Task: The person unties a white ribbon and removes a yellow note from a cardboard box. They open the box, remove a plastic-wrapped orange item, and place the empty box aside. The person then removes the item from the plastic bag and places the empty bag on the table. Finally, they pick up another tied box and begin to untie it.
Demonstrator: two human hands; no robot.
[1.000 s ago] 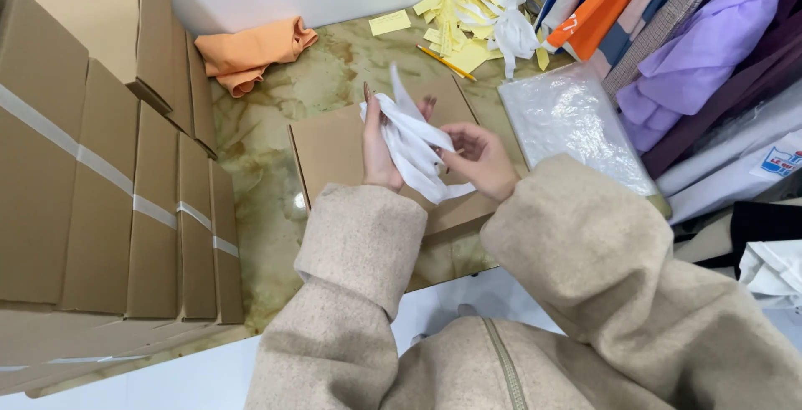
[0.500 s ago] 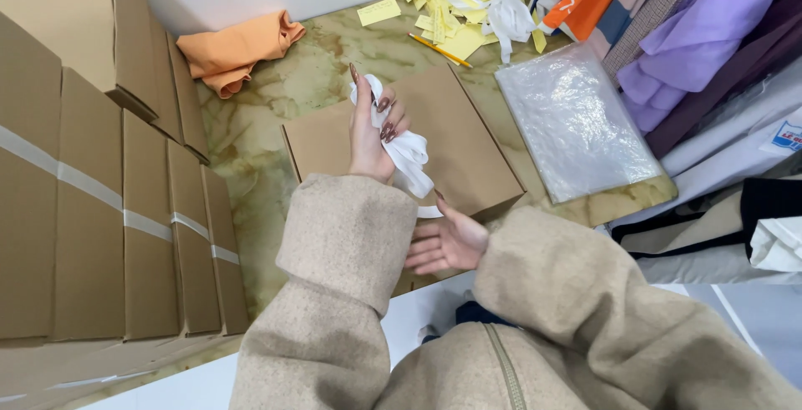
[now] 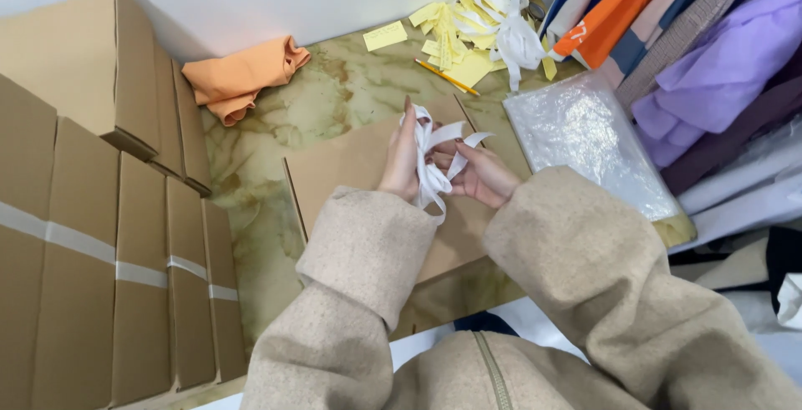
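Both hands meet above the flat cardboard sheet [image 3: 351, 168] mid-bench: left hand [image 3: 401, 159] upright, fingers closed around a bundle of white strips [image 3: 433, 168]; right hand [image 3: 480, 174] palm-up, pinching the same strips. Orange cloth [image 3: 238, 76] lies near the far edge.

Beige woolly coat sleeves [image 3: 359, 251], zip.

brown taped cartons [image 3: 100, 235] left | flat brown carton [image 3: 359, 176] centre | clear plastic bag [image 3: 585, 139] right | yellow slips [image 3: 451, 43] top

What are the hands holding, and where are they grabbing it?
Both hands hold a bunch of white paper strips. The left hand grips the bunch around its middle; the right hand pinches the loose ends beside it.
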